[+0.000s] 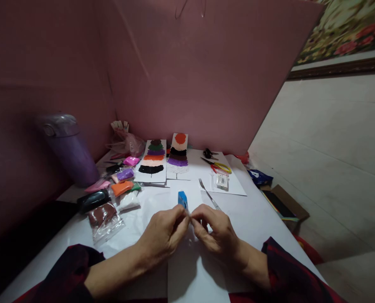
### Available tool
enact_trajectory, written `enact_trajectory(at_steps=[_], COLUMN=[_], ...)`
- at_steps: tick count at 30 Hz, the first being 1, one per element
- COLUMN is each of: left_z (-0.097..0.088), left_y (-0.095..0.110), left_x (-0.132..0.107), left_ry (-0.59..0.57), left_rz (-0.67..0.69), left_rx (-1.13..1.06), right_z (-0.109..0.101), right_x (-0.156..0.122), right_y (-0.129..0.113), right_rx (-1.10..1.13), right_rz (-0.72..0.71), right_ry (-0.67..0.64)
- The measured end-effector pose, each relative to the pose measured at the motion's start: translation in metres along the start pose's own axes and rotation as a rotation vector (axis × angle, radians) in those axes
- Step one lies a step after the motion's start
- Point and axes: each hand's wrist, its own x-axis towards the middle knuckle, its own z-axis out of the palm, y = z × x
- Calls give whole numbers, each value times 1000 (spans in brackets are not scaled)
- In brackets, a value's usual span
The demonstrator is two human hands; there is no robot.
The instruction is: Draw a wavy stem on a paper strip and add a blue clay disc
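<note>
Between my fingertips is a small clear bag of blue modelling clay [183, 198], its blue part sticking up beyond my hands. My left hand [164, 229] is closed, thumb and forefinger pinching the bag's edge. My right hand [217, 231] pinches the bag right beside it, so the fingertips of both hands almost meet. Part of the bag is hidden behind the fingers. A sheet of white paper [184, 273] lies beneath my hands. Just past my right hand rests a metal fork [209, 195], tines pointing away.
Left: bagged clay in brown [102, 214], black [93, 200], orange [122, 187] and white [129, 201], plus a purple bottle [72, 153]. At the back, two cards with coloured stripes [152, 158]. Right: scissors [222, 168], a small clear packet [222, 181] and a cardboard box [288, 204].
</note>
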Motion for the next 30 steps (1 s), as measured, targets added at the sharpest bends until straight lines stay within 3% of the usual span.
enact_trajectory(at_steps=[5,10,17,24,27,30], left_z=[3,6,5,4,2,0], left_y=[1,3,1,2,3,5], left_x=[-3,-3,3,0,1,2], left_ry=[20,87,98,-15,-42,-50], left_rz=[-35,-130,-201,-145,-138,-156], left_rx=[-21,-109,-86,-30,-65,-165], right_z=[5,9,9,5,1,-2], right_x=[-3,-4,-5,-4,-1,0], right_y=[-5,-3,-1,-1,-2,-4], right_rx=[-92,-169,-108,-192,-277,-392], right_rz=[-5,75,124,-91,-183,-183], right_ry=[3,122,136,41,62,93])
